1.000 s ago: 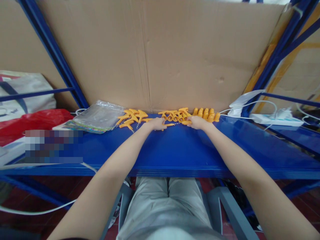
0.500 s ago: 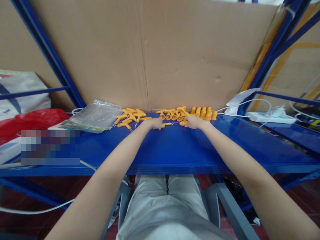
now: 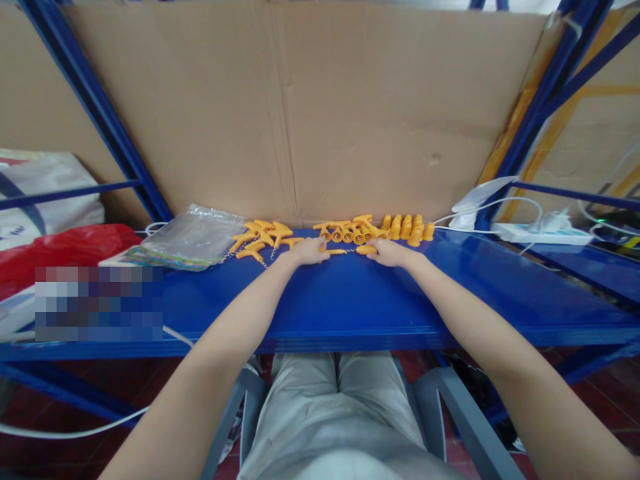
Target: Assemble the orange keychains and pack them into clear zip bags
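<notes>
My left hand is closed on a yellow-orange corkscrew. Its ribbed shaft and metal spiral stick out to the right, while the fingers mostly cover the handle. Facing the spiral's tip is a yellow sleeve, pinched in my right hand; whether the tip touches it, I cannot tell. Just behind my hands lies a row of corkscrews with bell-shaped sleeves, open ends toward me. Left of my left hand is a loose pile of T-handled corkscrews with bare spirals. More yellow sleeves stand grouped behind my right hand.
A clear plastic bag and a red bag lie on the left of the blue table. A cardboard panel closes the back. On the right are a white power strip and cables.
My right hand has brought the yellow sleeve slightly left, into line with the spiral. The corkscrew in my left hand stays nearly in place. The view has shifted slightly.
</notes>
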`<move>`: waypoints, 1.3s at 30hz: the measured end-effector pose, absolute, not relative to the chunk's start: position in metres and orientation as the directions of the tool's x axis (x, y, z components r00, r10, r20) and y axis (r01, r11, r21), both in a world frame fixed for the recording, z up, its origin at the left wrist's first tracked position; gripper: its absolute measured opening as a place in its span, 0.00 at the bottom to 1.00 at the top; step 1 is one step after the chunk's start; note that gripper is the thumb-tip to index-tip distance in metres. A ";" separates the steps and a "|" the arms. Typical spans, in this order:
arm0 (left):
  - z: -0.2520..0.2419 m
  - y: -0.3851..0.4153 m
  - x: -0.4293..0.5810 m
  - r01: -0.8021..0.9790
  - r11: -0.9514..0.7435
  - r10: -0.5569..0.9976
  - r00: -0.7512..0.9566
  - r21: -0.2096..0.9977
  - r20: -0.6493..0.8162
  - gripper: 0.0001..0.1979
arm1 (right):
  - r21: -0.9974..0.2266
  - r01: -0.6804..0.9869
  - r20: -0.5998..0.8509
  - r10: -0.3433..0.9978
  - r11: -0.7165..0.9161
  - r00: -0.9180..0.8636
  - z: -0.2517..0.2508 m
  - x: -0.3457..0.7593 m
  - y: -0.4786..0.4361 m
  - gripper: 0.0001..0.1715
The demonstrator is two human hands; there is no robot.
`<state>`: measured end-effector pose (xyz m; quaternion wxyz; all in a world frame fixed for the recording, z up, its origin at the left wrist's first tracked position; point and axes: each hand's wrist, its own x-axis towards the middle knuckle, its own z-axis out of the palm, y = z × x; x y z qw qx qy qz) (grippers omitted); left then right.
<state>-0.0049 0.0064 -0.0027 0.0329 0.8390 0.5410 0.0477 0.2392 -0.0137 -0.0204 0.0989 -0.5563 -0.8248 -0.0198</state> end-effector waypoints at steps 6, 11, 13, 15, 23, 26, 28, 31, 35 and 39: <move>-0.005 0.010 -0.006 0.890 -0.436 0.900 0.429 0.132 0.082 0.14 | -0.123 0.901 0.164 0.904 0.416 -0.395 -0.017 0.240 -0.015 0.13; -0.007 0.013 -0.008 0.881 -0.442 0.897 0.429 0.171 0.107 0.14 | -0.115 0.900 0.169 0.901 0.419 -0.398 -0.017 0.242 -0.015 0.14; -0.007 0.014 -0.009 0.880 -0.442 0.896 0.425 0.176 0.125 0.15 | -0.119 0.901 0.178 0.901 0.418 -0.395 -0.017 0.243 -0.014 0.14; -0.007 0.013 -0.009 0.879 -0.442 0.896 0.423 0.180 0.136 0.15 | -0.125 0.900 0.188 0.900 0.418 -0.392 -0.018 0.244 -0.013 0.14; -0.008 0.015 -0.009 0.878 -0.436 0.899 0.413 0.198 0.148 0.15 | -0.138 0.899 0.221 0.898 0.415 -0.381 -0.019 0.248 -0.010 0.17; -0.010 0.016 -0.010 0.876 -0.445 0.892 0.417 0.185 0.173 0.15 | -0.156 0.904 0.235 0.904 0.398 -0.357 -0.017 0.247 -0.011 0.19; -0.009 0.015 -0.009 0.875 -0.449 0.889 0.419 0.181 0.183 0.16 | -0.167 0.898 0.254 0.898 0.407 -0.360 -0.017 0.244 -0.013 0.19; -0.007 0.010 -0.006 0.875 -0.456 0.882 0.419 0.165 0.215 0.17 | -0.181 0.871 0.292 0.871 0.456 -0.395 -0.017 0.240 -0.014 0.19; -0.001 0.001 -0.002 0.866 -0.478 0.859 0.424 0.150 0.289 0.20 | -0.195 0.825 0.379 0.816 0.531 -0.436 -0.018 0.237 -0.013 0.17; 0.000 -0.004 0.000 0.855 -0.494 0.841 0.423 0.160 0.336 0.21 | -0.212 0.812 0.477 0.783 0.543 -0.399 -0.018 0.238 -0.011 0.19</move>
